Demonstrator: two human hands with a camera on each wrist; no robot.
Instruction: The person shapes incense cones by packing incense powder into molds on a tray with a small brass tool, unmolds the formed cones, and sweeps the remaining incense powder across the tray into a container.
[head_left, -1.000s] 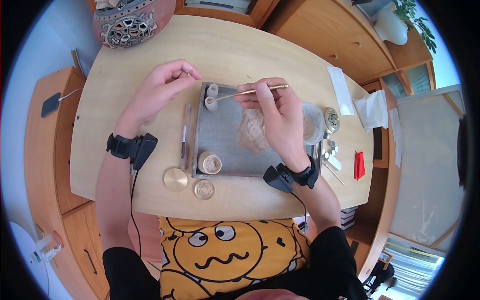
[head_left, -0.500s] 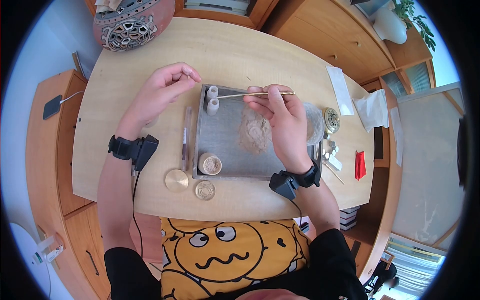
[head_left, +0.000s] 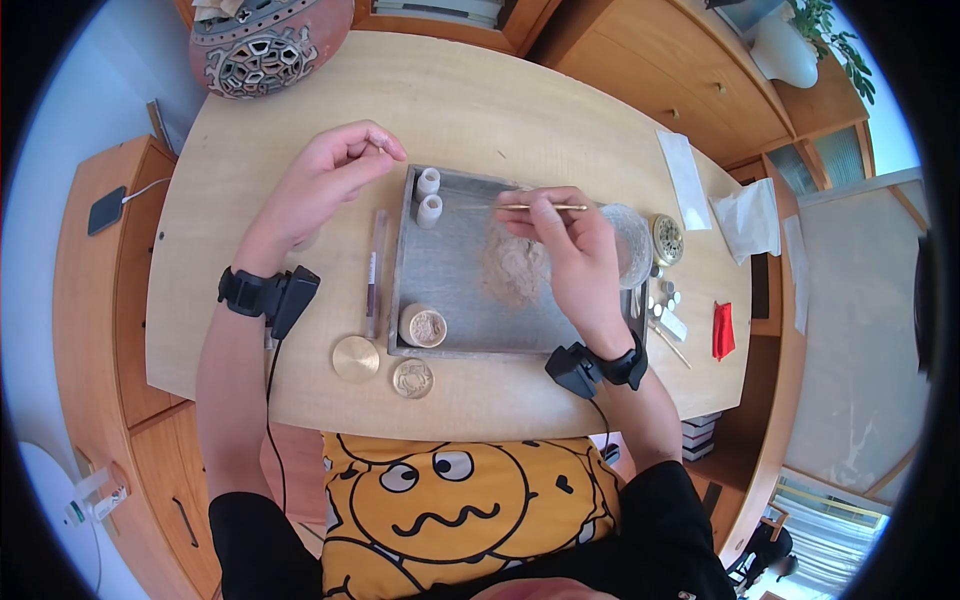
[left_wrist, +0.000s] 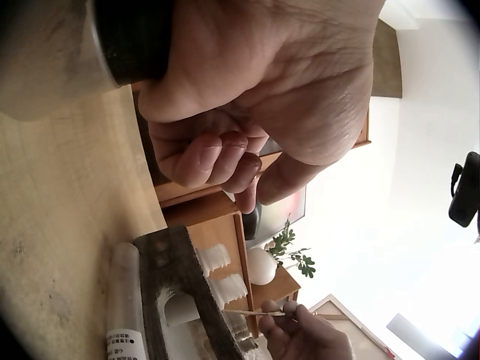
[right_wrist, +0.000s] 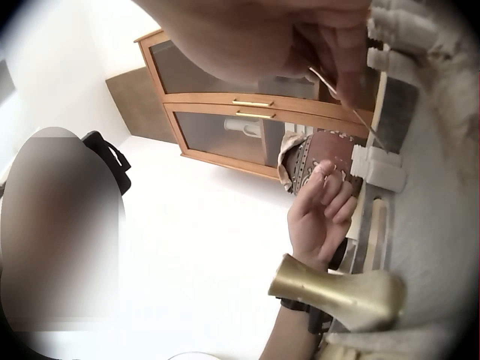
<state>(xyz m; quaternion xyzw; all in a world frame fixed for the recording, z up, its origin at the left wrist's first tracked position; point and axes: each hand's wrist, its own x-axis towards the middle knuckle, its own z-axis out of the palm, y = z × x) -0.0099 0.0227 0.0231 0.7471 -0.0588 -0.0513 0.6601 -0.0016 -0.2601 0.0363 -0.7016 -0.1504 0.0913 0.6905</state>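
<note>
My right hand point(head_left: 568, 240) pinches a slim brass stick point(head_left: 574, 208) between thumb and fingers, held nearly level above the powder heap point(head_left: 513, 268) on the grey tray point(head_left: 470, 335). The stick's left end points towards two small white bottles, a rear one point(head_left: 429, 181) and a nearer one point(head_left: 429, 210), upright in the tray's far left corner. Left of them, my left hand point(head_left: 330, 180) is raised over the table. Its fingers are curled in, with thumb and forefinger tips together; nothing shows in its palm in the left wrist view point(left_wrist: 247, 97).
A jar of powder point(head_left: 424, 327) stands in the tray's near left corner. Outside lie a brass lid point(head_left: 355, 360), a patterned disc point(head_left: 413, 378) and a clear tube point(head_left: 376, 280). A glass bowl point(head_left: 632, 245), a pierced brass lid point(head_left: 668, 240) and a red pouch point(head_left: 723, 332) sit to the right.
My right hand has drawn the brass stick from the nearer bottle's mouth rightwards and slightly towards me, over the powder heap. The left hand has stayed nearly still.
</note>
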